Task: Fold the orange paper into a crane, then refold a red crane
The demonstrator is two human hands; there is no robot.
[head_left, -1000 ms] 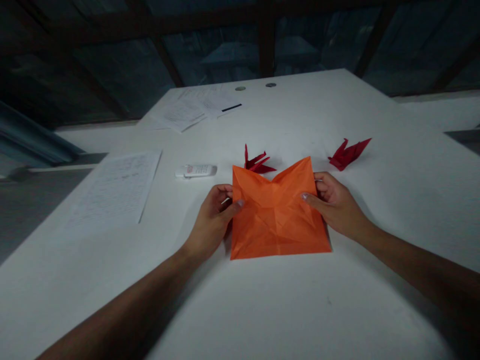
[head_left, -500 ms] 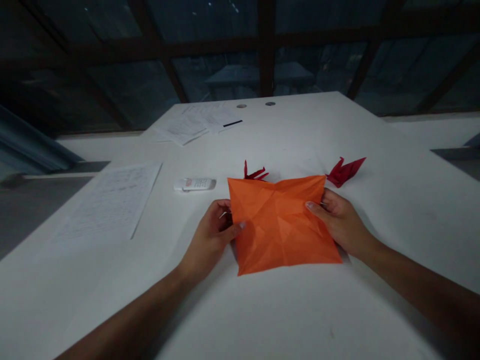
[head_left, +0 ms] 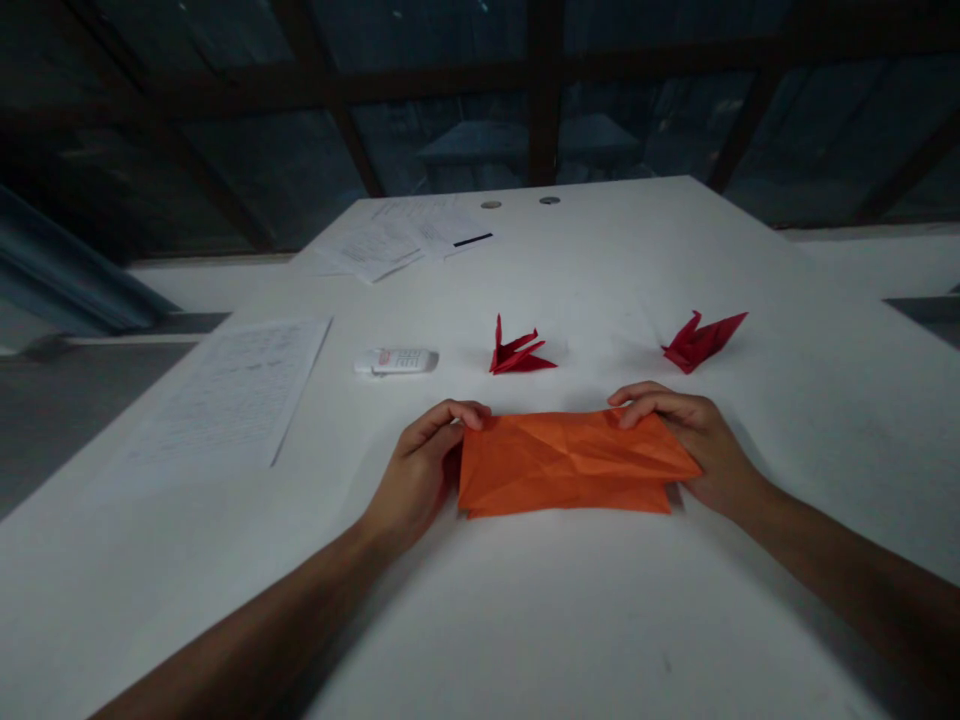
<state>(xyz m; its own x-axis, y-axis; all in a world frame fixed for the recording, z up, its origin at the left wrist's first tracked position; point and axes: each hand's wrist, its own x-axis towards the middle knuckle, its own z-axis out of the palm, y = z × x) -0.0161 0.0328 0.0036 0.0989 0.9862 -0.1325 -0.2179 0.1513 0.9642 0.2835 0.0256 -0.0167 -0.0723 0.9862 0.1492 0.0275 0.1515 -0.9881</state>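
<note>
A creased orange sheet of paper (head_left: 562, 460) is folded over into a wide strip, its lower edges not quite lined up. My left hand (head_left: 424, 465) grips its left end, fingertips curled over the upper fold. At the right end, my right hand (head_left: 690, 440) holds the paper with its fingers on the upper edge. Just beyond the sheet lies a red origami crane (head_left: 517, 352). A second red paper crane (head_left: 701, 343) sits farther right, past my right hand.
A small white bottle (head_left: 396, 361) lies left of the nearer crane. Written paper sheets (head_left: 232, 390) are on the table's left side, with more papers (head_left: 382, 240) and a black strip (head_left: 472, 240) at the back. Two round discs are near the far edge of the white table (head_left: 585, 620).
The orange paper has been folded over toward me, from a broad sheet to a narrower strip. Both hands have shifted their fingers onto the fold. The nearer red crane is now fully visible.
</note>
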